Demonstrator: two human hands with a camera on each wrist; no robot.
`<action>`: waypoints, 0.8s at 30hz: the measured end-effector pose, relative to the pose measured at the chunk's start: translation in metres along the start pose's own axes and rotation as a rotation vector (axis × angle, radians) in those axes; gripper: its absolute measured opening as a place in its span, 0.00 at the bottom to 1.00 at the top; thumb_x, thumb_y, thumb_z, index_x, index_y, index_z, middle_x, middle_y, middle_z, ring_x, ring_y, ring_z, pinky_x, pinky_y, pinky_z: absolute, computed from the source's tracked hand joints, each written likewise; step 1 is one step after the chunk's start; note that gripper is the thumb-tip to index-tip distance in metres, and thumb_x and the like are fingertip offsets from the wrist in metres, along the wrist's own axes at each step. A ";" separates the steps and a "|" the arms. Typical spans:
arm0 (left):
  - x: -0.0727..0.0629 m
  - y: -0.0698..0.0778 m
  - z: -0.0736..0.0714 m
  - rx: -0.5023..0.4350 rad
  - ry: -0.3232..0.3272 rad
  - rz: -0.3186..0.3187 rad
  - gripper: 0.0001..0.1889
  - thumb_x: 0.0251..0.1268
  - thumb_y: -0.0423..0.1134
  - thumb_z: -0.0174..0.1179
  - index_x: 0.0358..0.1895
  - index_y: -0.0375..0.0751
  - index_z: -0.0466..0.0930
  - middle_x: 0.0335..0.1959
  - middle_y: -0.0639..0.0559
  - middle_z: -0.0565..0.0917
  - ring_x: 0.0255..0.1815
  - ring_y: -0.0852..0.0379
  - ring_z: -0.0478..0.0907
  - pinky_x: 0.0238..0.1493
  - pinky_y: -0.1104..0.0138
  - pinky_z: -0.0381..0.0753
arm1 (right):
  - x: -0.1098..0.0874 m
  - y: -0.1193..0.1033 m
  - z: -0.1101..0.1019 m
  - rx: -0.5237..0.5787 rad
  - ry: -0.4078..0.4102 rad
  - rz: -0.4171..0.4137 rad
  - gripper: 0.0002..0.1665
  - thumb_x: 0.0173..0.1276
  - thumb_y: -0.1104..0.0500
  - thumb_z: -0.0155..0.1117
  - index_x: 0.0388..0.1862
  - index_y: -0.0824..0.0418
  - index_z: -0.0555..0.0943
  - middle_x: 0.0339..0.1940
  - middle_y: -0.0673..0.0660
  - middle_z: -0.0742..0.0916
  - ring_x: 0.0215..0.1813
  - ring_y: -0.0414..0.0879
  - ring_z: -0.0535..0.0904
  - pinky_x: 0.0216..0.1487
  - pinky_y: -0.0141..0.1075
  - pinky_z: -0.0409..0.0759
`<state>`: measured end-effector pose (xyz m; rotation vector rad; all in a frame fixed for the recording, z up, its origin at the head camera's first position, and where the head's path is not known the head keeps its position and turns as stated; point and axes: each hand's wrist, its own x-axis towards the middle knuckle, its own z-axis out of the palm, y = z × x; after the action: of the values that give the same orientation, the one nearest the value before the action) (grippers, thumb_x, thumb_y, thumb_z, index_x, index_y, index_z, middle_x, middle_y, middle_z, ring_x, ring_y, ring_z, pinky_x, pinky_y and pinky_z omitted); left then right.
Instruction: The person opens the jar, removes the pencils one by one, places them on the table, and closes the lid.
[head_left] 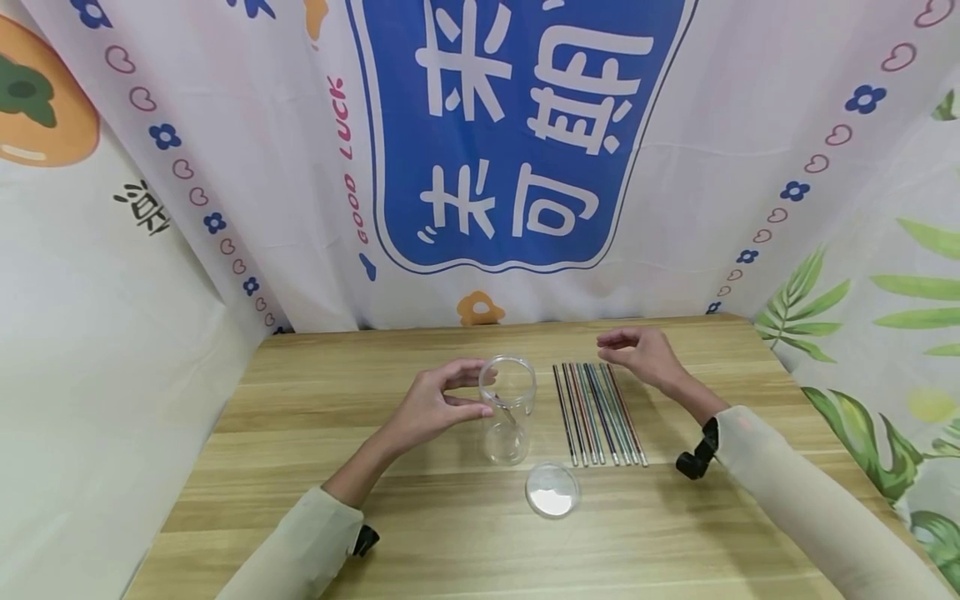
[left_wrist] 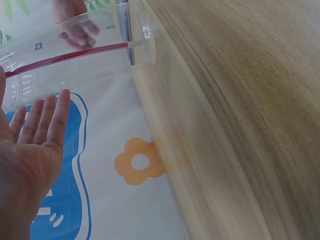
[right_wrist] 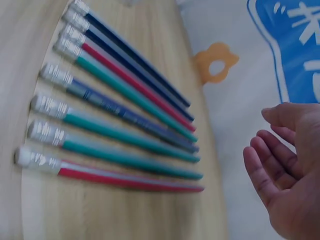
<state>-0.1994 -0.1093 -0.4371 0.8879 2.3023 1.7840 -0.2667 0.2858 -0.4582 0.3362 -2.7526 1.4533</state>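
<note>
A tall clear jar (head_left: 507, 442) stands upright on the table with one red pencil (left_wrist: 70, 58) leaning inside it. My left hand (head_left: 438, 404) is at the jar's left side near the rim, thumb in front and straight fingers behind; in the left wrist view the fingertips come right to its wall. To the jar's right lies a row of several pencils (head_left: 600, 414) in red, green and dark blue, their eraser ends toward me. Just past their far tips hovers my right hand (head_left: 643, 354), fingers loosely bent with nothing between them.
A round clear lid (head_left: 552, 490) lies on the wooden table (head_left: 360, 517) in front of the jar. Behind the table's far edge hangs a printed curtain (head_left: 315, 292), with more printed cloth at both sides.
</note>
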 end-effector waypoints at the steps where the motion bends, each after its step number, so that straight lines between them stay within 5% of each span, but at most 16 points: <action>1: 0.000 0.000 0.000 0.004 0.001 -0.002 0.30 0.61 0.33 0.79 0.67 0.40 0.80 0.62 0.42 0.87 0.63 0.42 0.85 0.58 0.54 0.90 | 0.000 -0.004 0.000 0.002 -0.003 -0.013 0.19 0.72 0.57 0.75 0.57 0.66 0.88 0.51 0.63 0.91 0.54 0.56 0.87 0.45 0.27 0.89; 9: 0.000 0.001 0.000 0.004 0.001 -0.001 0.30 0.61 0.32 0.78 0.67 0.37 0.80 0.61 0.46 0.87 0.63 0.43 0.85 0.58 0.55 0.90 | -0.003 -0.040 0.000 0.104 -0.067 -0.116 0.17 0.72 0.63 0.74 0.57 0.69 0.87 0.54 0.67 0.90 0.54 0.58 0.87 0.53 0.28 0.89; 24: 0.000 0.001 0.000 -0.014 -0.005 0.009 0.31 0.60 0.32 0.79 0.67 0.38 0.80 0.63 0.40 0.86 0.64 0.33 0.83 0.57 0.60 0.91 | -0.019 -0.110 0.005 0.119 -0.188 -0.317 0.14 0.71 0.64 0.74 0.54 0.64 0.88 0.52 0.58 0.91 0.51 0.52 0.89 0.54 0.35 0.91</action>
<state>-0.1988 -0.1094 -0.4360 0.9009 2.2831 1.7967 -0.2268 0.2249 -0.3735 0.9090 -2.5898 1.5704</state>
